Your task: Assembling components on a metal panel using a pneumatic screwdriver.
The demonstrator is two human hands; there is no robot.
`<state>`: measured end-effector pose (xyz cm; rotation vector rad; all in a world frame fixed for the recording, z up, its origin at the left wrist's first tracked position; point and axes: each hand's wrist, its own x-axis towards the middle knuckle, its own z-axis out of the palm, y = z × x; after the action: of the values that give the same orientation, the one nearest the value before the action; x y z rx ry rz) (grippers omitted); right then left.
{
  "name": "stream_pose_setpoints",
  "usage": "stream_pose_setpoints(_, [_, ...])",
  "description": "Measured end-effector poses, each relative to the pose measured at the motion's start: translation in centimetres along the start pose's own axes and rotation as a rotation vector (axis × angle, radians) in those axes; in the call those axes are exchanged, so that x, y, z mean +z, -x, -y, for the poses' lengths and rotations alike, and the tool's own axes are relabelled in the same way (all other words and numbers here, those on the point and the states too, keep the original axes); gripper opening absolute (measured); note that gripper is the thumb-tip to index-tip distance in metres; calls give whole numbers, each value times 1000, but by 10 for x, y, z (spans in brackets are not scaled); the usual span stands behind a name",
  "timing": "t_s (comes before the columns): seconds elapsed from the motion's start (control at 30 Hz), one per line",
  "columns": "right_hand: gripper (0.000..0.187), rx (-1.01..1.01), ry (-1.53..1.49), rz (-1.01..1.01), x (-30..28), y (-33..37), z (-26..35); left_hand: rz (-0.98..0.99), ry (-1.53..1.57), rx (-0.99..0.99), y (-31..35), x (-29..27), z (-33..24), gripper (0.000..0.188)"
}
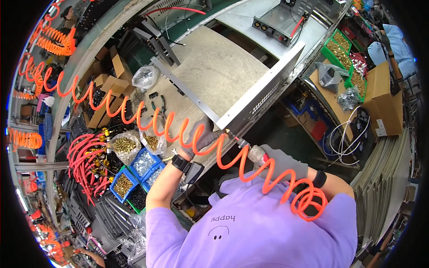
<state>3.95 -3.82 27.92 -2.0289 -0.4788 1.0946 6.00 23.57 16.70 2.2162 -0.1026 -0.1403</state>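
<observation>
In a grey glove, my right hand is closed around a pneumatic screwdriver, its tip at the near corner of a white metal panel. My left hand, gloved too, is closed at that corner, where the panel meets a narrow metal strip; its fingertips are partly hidden. An orange coiled air hose stretches across the view, in front of my left hand and the screwdriver. The panel stands on edge along the right side of a worn grey work board.
Left of my left arm are blue bins of screws, bags of brass fittings and red hoses. Pliers lie beside the board. An open metal chassis sits behind; green trays and a cardboard box stand at right.
</observation>
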Motion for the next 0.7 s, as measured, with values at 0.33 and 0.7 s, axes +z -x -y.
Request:
stream_pose_setpoints(0.33, [52,-7,24,5,7,-3,2,51,-13,-178,1,-2,-8,77])
stream_pose_setpoints(0.7, [46,-121,-112,-25,2,2,-1,-133,292,198,5,-12,0,57])
